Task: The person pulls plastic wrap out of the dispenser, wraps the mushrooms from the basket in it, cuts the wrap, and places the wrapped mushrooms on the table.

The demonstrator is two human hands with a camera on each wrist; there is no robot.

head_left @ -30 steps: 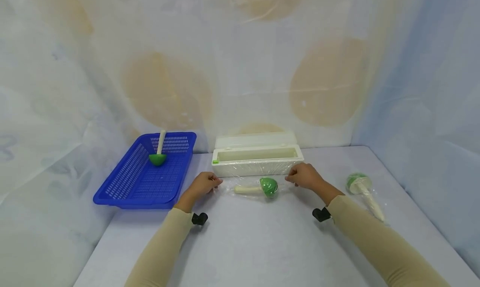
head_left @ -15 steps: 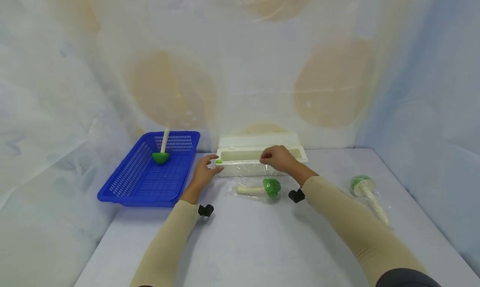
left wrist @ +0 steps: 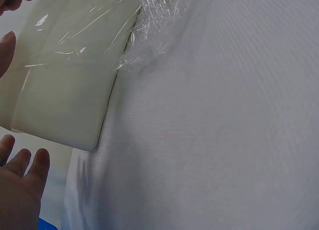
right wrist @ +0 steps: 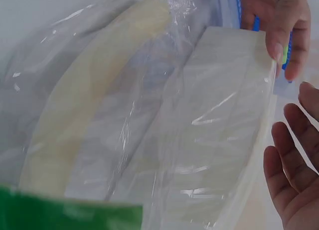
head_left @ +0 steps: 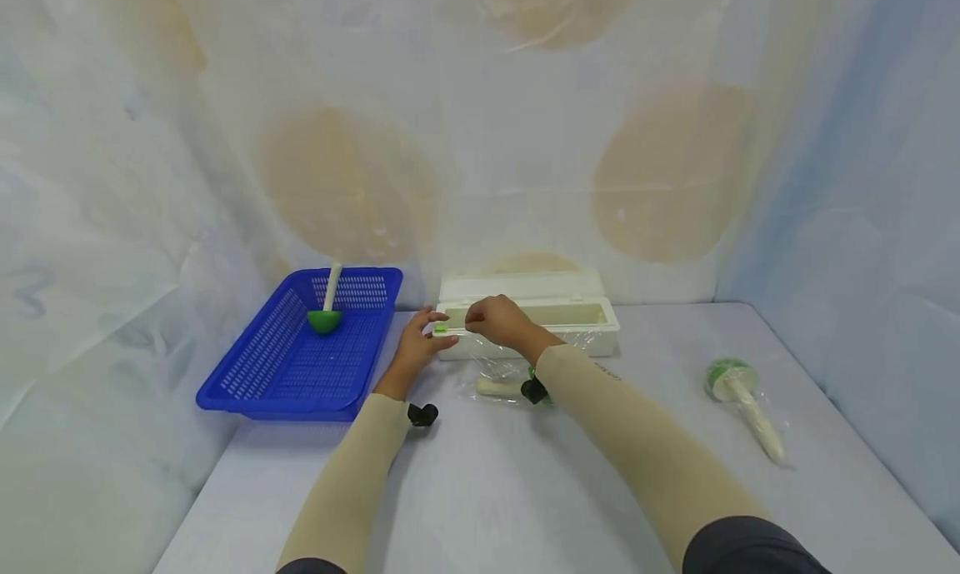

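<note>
A white cling film dispenser [head_left: 525, 345] stands at the back of the table, lid raised, with a small green slider [head_left: 441, 328] at its left front. My left hand [head_left: 417, 345] grips that left end, thumb on the front and index at the top edge. My right hand [head_left: 502, 320] is over the front edge of the box, fingers loosely curled. In the right wrist view nothing shows between its fingers. Clear cling film [right wrist: 194, 115] hangs from the box over a ladle with a cream handle [head_left: 498, 387]. The right wrist mostly hides its green bowl [right wrist: 70, 210] in the head view.
A blue basket [head_left: 300, 411] at the left contains an unwrapped green ladle [head_left: 324, 321], leaning on its back wall. Another ladle [head_left: 750, 403], wrapped in film, lies at the right of the table. A hanging patterned sheet [head_left: 480, 141] surrounds the table.
My right hand has let go of the film's right side and moved left along the box toward the slider. My left hand has gone from the film's left corner up to the box's left end.
</note>
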